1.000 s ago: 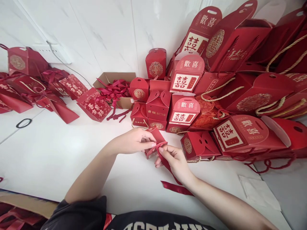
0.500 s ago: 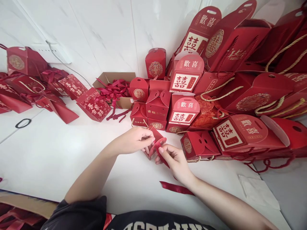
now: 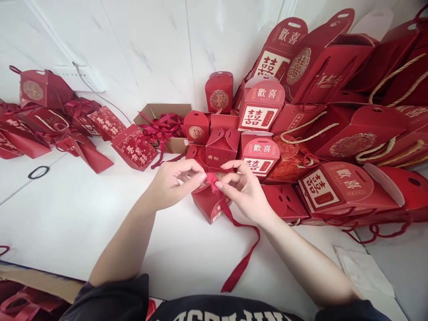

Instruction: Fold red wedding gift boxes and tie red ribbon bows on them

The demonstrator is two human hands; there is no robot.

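ribbon (image 3: 235, 275): satiny, glossy cloth | box below (image 3: 206, 207): smooth card | open carton (image 3: 176, 145): matt cardboard | tabletop (image 3: 117, 232): smooth, glossy

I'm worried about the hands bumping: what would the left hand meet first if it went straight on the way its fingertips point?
The left hand would apparently meet the narrow red fabric ribbon directly ahead, then the right hand just beyond; exact depth is hard to judge.

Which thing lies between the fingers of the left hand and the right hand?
In the head view, part of the red ribbon lies there.
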